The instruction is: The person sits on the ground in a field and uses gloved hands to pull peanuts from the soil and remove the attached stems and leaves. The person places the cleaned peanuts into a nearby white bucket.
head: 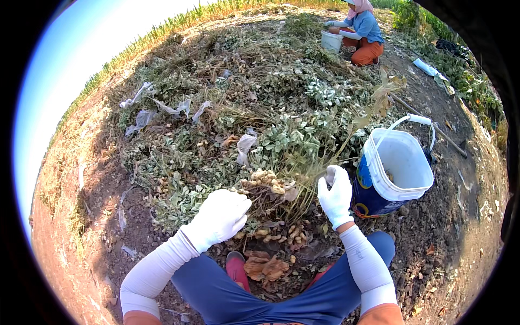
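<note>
My left hand (222,217), in a white glove, is closed at the near edge of a heap of pulled peanut plants (227,109); whether its fingers grip a stem cannot be told. A cluster of peanuts in the shell (266,180) lies just beyond and to the right of it. My right hand (336,194), also white-gloved, is raised with curled fingers and a gap between thumb and forefinger; nothing shows in it. More peanuts (280,235) hang or lie between my hands, above the soil. Beside my right hand stands a blue and white plastic bucket (402,158), with a few small things inside.
A person (365,32) crouches at the far right of the heap, hands over a white bucket (331,41). A wooden stick (430,122) lies behind the near bucket. Scraps of plastic film (245,148) lie among the plants. Dry brown leaves (266,266) lie between my feet.
</note>
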Demonstrator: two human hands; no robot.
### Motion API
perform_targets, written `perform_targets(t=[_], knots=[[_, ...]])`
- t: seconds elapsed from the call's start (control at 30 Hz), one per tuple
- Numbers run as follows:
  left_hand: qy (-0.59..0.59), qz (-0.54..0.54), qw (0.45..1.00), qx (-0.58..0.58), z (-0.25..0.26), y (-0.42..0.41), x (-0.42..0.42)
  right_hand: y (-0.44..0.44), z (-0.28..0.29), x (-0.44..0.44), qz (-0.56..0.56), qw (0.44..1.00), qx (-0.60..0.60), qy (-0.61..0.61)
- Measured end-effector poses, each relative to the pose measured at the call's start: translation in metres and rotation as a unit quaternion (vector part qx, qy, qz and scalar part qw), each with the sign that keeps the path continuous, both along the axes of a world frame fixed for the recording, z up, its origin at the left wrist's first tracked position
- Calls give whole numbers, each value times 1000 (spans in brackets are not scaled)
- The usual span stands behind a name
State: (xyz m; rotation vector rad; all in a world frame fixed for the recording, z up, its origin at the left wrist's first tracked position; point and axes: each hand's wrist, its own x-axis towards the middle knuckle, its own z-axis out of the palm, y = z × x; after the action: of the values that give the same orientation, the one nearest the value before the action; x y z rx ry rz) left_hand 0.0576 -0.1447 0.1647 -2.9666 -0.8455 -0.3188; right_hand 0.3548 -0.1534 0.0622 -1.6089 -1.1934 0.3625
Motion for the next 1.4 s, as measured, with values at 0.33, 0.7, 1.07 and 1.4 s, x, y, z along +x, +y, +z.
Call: perform_targets(t=[0.33, 0.7, 1.07, 1.4], knots=[[90, 302, 944, -95, -83, 60, 12, 2, -1, 4, 62, 874, -24, -482], [159, 322, 909, -211, -82, 80, 18, -9, -8, -2, 88, 864, -52, -493], [-211, 398, 888, 94, 0, 77, -27, -18, 19, -40, 145, 884, 67, -439], [-250, 368, 882, 155, 12, 52, -25, -44, -18, -122, 438, 884, -132, 98]])
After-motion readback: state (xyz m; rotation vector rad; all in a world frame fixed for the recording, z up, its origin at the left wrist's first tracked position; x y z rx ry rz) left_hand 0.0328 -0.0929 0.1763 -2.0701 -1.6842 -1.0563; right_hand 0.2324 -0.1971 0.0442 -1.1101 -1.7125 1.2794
